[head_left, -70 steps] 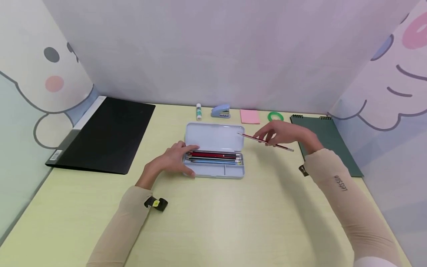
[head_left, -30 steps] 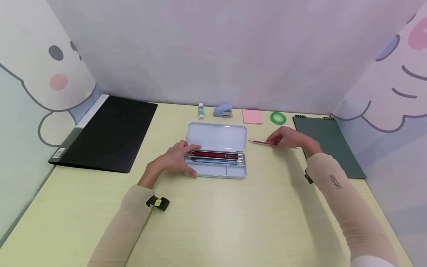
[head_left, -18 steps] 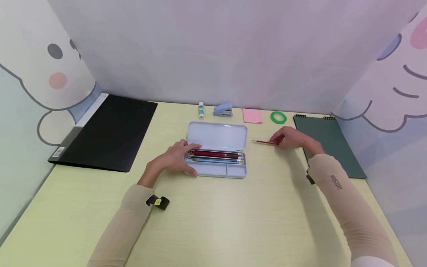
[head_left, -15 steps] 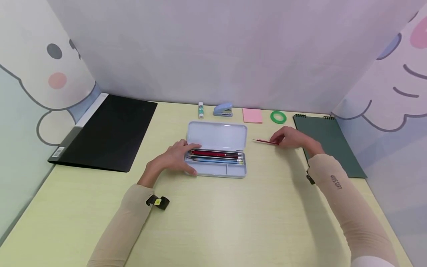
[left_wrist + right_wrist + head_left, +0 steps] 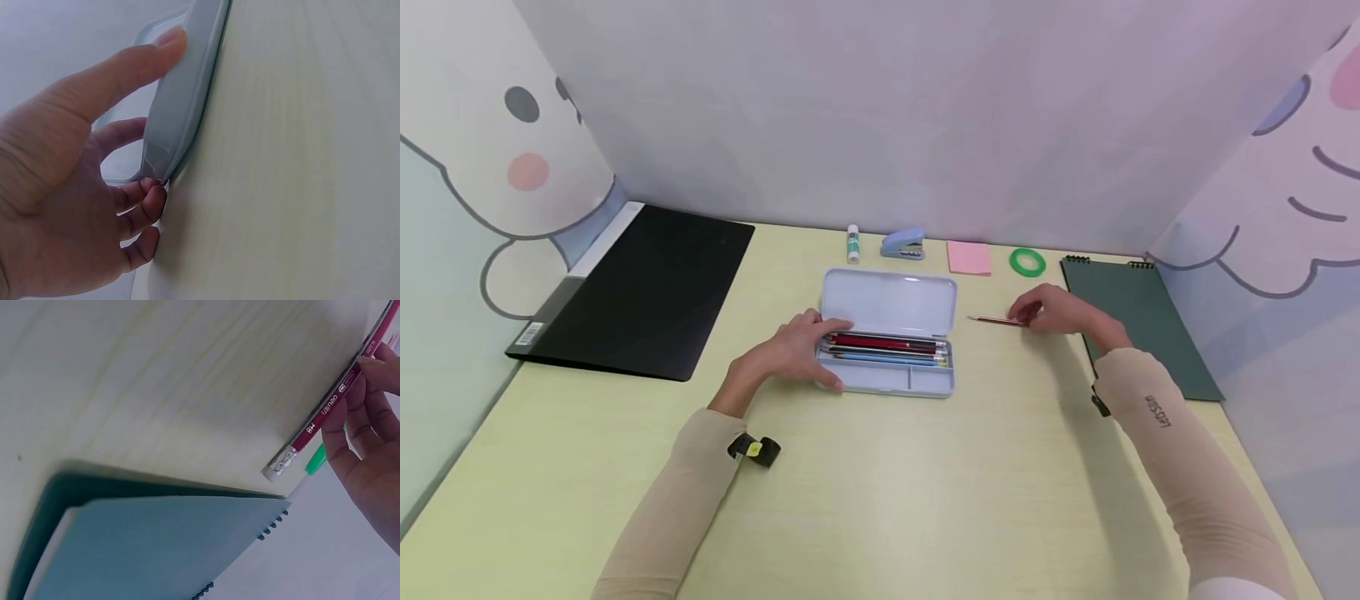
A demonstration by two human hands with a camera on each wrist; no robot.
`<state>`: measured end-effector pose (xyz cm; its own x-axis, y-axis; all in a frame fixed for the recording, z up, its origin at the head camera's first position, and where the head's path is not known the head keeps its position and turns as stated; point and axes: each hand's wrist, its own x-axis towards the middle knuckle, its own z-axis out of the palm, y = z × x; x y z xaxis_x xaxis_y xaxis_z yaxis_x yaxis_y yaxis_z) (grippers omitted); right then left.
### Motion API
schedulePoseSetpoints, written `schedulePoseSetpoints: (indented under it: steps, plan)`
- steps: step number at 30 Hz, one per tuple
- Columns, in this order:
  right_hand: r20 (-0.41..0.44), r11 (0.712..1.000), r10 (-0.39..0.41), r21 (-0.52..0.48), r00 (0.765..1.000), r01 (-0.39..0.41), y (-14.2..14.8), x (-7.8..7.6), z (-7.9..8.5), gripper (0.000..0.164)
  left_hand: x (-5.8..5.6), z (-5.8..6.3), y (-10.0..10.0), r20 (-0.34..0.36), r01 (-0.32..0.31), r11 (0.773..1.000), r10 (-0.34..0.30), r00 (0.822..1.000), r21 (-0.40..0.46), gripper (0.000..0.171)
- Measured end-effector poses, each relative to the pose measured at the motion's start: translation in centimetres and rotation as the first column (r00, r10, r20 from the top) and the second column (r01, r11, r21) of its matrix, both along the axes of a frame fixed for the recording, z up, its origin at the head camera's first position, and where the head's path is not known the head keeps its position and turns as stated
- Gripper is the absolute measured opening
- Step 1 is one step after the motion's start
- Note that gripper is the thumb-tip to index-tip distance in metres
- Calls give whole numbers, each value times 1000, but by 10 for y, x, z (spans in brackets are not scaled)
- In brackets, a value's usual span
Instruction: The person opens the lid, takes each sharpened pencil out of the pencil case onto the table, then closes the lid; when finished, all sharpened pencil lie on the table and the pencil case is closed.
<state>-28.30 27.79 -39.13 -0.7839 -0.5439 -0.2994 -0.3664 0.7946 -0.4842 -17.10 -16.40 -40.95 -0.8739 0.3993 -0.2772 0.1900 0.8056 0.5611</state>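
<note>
A light blue pencil case (image 5: 887,302) lies with its lid raised in the head view. Several red, black and blue pencils (image 5: 887,350) fill its long compartment. My left hand (image 5: 793,348) grips the case's left end; in the left wrist view the thumb (image 5: 125,72) lies on the front wall and fingertips touch the corner. To the right of the case, my right hand (image 5: 1051,310) pinches a dark red pencil (image 5: 996,321) low at the table. The right wrist view shows this pencil (image 5: 334,400) with its eraser end out past the fingers; its tip points left toward the case.
Along the back stand a glue stick (image 5: 853,244), a blue stapler (image 5: 904,243), pink sticky notes (image 5: 969,257) and a green tape roll (image 5: 1027,262). A black folder (image 5: 647,292) lies left. A green spiral notebook (image 5: 1142,321) lies right, close to my right wrist.
My right hand has lowered the pencil from above the table and shifted it slightly right, away from the case. In the last half second it has hardly moved. My left hand has stayed on the case.
</note>
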Motion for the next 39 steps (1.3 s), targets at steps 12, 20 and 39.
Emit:
schedulePoseSetpoints:
  steps: [12,20,39]
  plan:
    - [-11,1000,-11,-8,1000,11,1,-2,-4,32,-3,3,-1,-7,4,1000,-4,1000,-5,96]
    - [-29,1000,-12,-9,1000,11,1,0,-5,33,-5,2,0,-4,1,1000,-1,1000,-7,95]
    - [-120,996,-58,-71,991,50,-3,5,12,28,-1,-1,-1,-13,9,1000,-9,1000,-3,95]
